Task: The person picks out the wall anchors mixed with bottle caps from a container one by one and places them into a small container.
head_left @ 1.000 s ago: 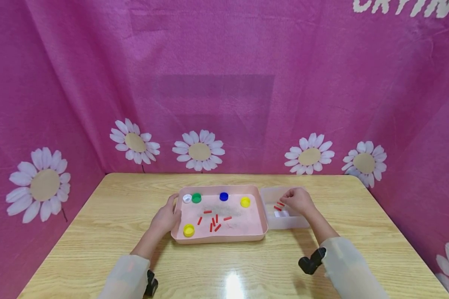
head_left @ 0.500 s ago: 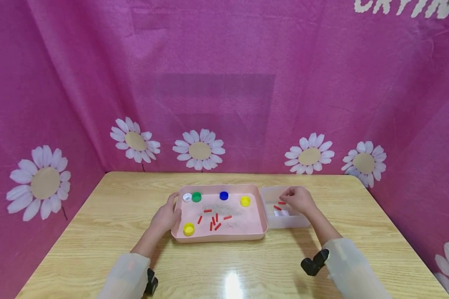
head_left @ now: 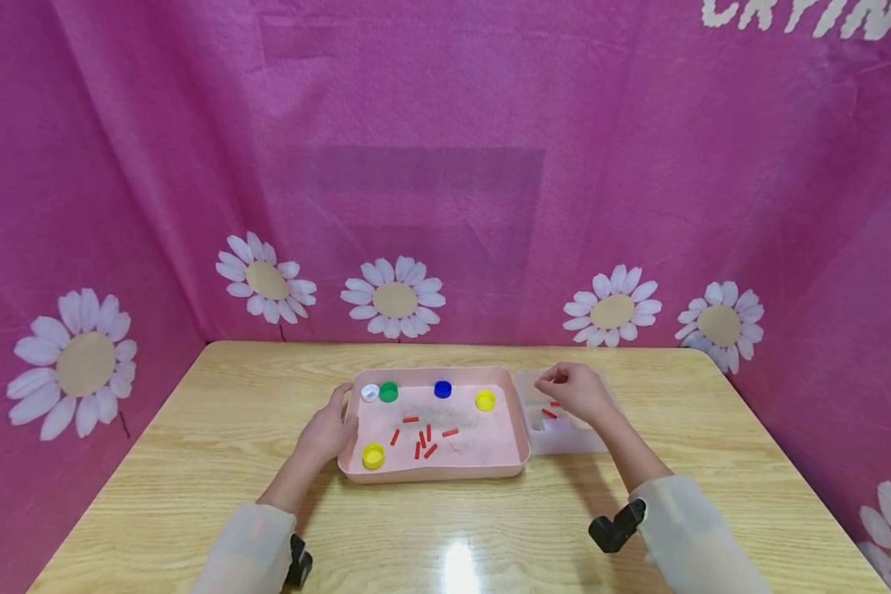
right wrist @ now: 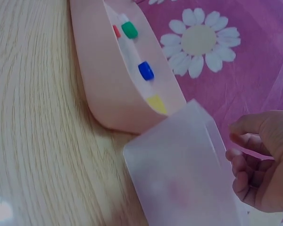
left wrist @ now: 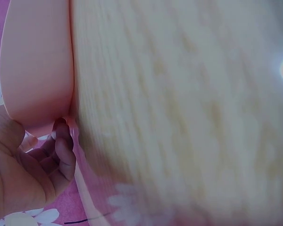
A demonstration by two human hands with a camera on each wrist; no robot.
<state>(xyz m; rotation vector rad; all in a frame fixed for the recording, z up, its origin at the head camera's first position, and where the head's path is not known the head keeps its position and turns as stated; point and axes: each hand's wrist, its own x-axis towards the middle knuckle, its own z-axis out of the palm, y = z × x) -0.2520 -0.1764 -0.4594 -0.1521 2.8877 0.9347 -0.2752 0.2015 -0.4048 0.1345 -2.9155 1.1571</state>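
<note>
My left hand grips the left end of a pink tray, its fingers along the outer wall. In the left wrist view the left hand has its fingers curled at the tray's corner. Several short red sticks lie scattered in the tray. My right hand is over a translucent box, which holds red sticks and a white piece. In the right wrist view the right hand has loosely bent fingers, with a small gap between thumb and index finger and nothing visible there.
Bottle caps lie in the tray: white, green, blue, yellow and another yellow cap. The box stands against the tray's right side on a wooden table. A pink flowered curtain hangs behind.
My right hand has risen a little and shifted left toward the tray. The red stick beneath its fingertips has turned and lies in the box. My left hand has stayed put.
</note>
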